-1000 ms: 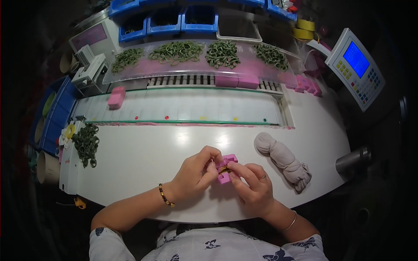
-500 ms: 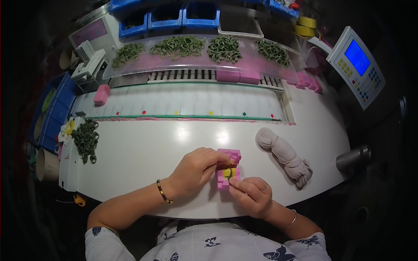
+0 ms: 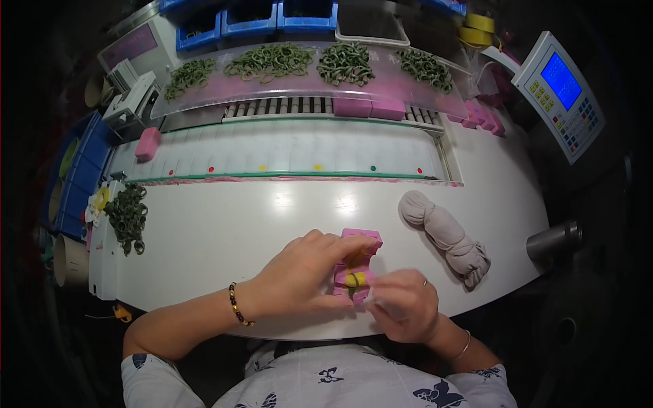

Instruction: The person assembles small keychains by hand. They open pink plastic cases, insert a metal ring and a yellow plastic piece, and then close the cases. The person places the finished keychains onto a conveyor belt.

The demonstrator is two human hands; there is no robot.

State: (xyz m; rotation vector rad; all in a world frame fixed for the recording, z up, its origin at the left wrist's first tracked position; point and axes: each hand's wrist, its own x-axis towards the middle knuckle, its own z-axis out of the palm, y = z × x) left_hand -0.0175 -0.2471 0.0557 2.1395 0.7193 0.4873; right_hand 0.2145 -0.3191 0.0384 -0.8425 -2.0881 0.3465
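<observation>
A small pink block, which looks like a two-part rubber mold, lies opened on the white worktable in front of me. Its inside has a yellow patch with a dark green band across it. My left hand grips the block from the left, fingers over its far part and thumb at its near end. Close by the block's right side is my right hand. Its fingers are smeared by motion, so whether anything is between them cannot be made out.
A tied grey cloth bundle lies to the right. Green rings are heaped at the left and on a clear shelf. Beyond lie a pink block and a roller track. A control panel stands far right.
My left hand has spread along the block, its thumb now at the near end. My right hand has drawn back slightly to the right. The view has shifted a little.
</observation>
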